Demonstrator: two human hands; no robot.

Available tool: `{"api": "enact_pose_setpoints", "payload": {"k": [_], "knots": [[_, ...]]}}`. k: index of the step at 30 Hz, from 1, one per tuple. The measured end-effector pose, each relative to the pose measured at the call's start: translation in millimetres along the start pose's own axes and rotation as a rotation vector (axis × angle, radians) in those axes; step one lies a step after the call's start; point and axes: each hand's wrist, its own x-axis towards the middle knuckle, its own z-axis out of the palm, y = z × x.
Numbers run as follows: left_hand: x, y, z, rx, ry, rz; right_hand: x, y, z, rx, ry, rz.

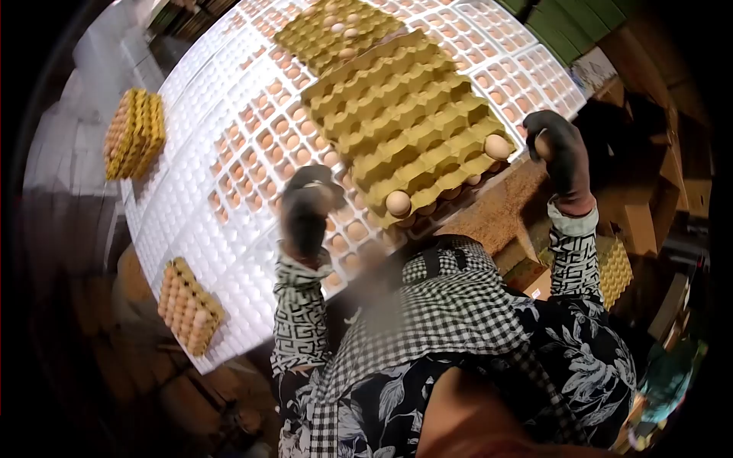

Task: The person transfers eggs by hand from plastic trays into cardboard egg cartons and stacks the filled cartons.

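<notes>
The right hand [563, 156] is curled around what looks like an egg [543, 146], held just beyond the right side of the fibre tray [412, 122]; the bent fingers seem to cradle the shell rather than squeeze it. The left hand [305, 210] is blurred above the white trays [276, 142], and whether it grips anything cannot be told.

Between the hands, the fibre tray lies at the near edge of the bench [495, 180], probably for easy reach. One loose egg [398, 203] sits at its near corner and a second egg [497, 147] at its right corner, the hollows likely stopping them rolling. More eggs show under its near side, so it apparently rests on a filled layer.

Farther out, cups in the white trays keep eggs apart. Toward the bench's left edge stand an upper stack [136, 133] and a lower stack [189, 305], both carrying eggs.
</notes>
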Motion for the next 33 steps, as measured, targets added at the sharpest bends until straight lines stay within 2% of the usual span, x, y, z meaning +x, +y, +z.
{"api": "enact_pose_setpoints", "payload": {"k": [2,3,4,5,7,9,10,11,13,14,16,17,18,19,20,21,22,23,24,26,27,28,29,30,31,32,33], "knots": [[-12.3,8.3,23.8,0.73,-0.113,-0.057,7.2,5.3,19.2,-0.714,0.013,-0.263],[-15.6,-0.2,47.0,1.052,-0.147,0.012,5.2,3.0,35.6,-1.02,0.068,-0.285],[-19.1,-8.7,70.4,1.374,-0.163,0.092,7.9,10.7,42.2,-1.108,0.041,-0.269],[-19.3,-25.0,72.2,1.467,-0.143,0.087,11.2,22.1,46.6,-1.195,0.008,-0.263],[-18.5,-18.8,72.8,1.469,-0.145,0.02,14.9,21.4,46.6,-1.203,-0.022,-0.247],[-24.9,-20.2,64.3,1.37,-0.129,0.077,18.3,36.2,38.4,-1.221,-0.041,-0.336],[-27.0,-51.3,50.6,1.246,0.011,0.326,19.2,39.0,37.7,-1.249,-0.056,-0.311],[-28.4,-55.1,39.8,1.0,0.012,0.42,17.9,36.9,38.9,-1.284,-0.067,-0.281],[-31.6,-50.6,15.8,0.625,0.05,0.469,16.9,9.4,38.1,-1.214,-0.142,-0.123],[-45.4,-34.4,2.4,0.357,0.241,0.352,10.8,6.9,28.4,-1.065,-0.028,-0.174],[-53.7,-66.2,-92.5,0.264,0.549,0.249,-16.8,-28.6,40.9,-0.667,0.116,-0.194],[-57.1,-65.6,-137.9,0.333,0.751,0.278,-33.9,-62.3,71.0,-0.42,0.145,-0.158],[-63.5,-61.7,-181.0,0.444,0.833,0.228,-42.3,-82.9,101.7,-0.338,0.087,-0.275],[-66.6,-67.2,-215.2,0.521,0.877,0.112,-54.6,-98.9,148.7,-0.188,0.073,-0.2],[-67.1,-69.6,-243.2,0.973,0.848,-0.08,-56.6,-71.5,158.8,-0.075,-0.158,-0.105],[-65.5,-74.0,-263.7,1.158,0.688,-0.262,-66.2,-85.2,222.4,-0.033,-0.233,0.038],[-65.3,-83.7,-279.9,1.19,0.579,-0.307,-58.4,-56.7,264.7,0.063,-0.475,-0.085],[-63.4,-90.8,-291.5,1.217,0.478,-0.348,-53.0,-48.9,319.7,0.077,-0.531,-0.066],[-64.2,-85.3,-293.1,1.103,0.493,-0.335,-47.7,-41.2,374.6,0.089,-0.587,-0.047],[-71.9,-77.4,-293.0,0.915,0.692,-0.07,-39.7,-19.3,461.4,-0.19,-0.529,-0.376],[-72.1,-76.5,-296.5,0.816,0.787,0.067,-30.2,0.6,493.8,-0.277,-0.542,-0.404],[-73.6,-83.6,-305.1,0.88,0.863,0.322,-23.3,12.4,518.7,-0.566,-0.6,-0.443],[-71.4,-94.8,-313.0,0.913,0.901,0.375,-17.8,27.4,537.5,-0.856,-0.653,-0.471],[-72.3,-109.7,-322.8,1.103,0.842,0.356,-8.7,52.9,551.6,-1.045,-0.724,-0.603],[-74.9,-127.2,-333.4,1.294,0.777,0.34,-8.6,58.4,561.2,-0.949,-0.685,-0.608],[-77.4,-151.7,-336.8,1.34,0.748,0.138,-8.8,43.6,572.4,-0.84,-0.598,-0.593],[-76.2,-151.7,-335.4,1.338,0.754,0.107,-11.4,27.4,584.5,-0.734,-0.517,-0.575]]}}
